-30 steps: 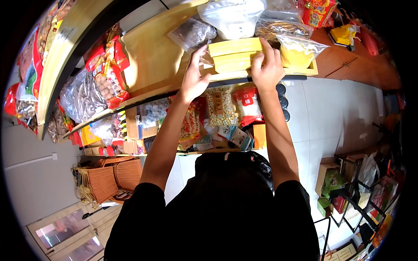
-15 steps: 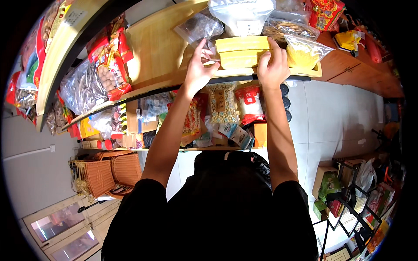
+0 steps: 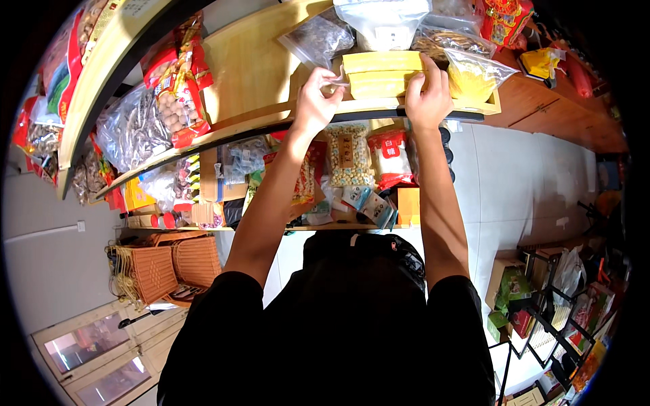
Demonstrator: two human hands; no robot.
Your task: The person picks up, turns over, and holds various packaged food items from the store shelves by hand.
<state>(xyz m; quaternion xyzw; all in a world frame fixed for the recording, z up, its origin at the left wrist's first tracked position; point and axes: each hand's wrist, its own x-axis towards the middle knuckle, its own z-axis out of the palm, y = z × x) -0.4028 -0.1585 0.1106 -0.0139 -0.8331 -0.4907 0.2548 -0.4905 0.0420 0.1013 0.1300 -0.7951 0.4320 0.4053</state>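
Two yellow, block-shaped packs lie one behind the other on the wooden shelf, straight in front of me. At their left end my left hand is closed, thumb and forefinger pinching a bit of clear plastic. My right hand is closed over their right end, its fingers curled against the side. Just behind them stands a clear bag of white grains. A clear bag of yellow food lies close to my right hand.
A clear bag of dark dried goods lies behind my left hand. On the lower shelf sit a bag of pale round pieces and a red-and-white bag. Red bags fill the left side. Wicker baskets stand lower left.
The view has shifted slightly. My left hand has closed more tightly around the clear plastic beside the yellow packs. My right hand stays at their right end.
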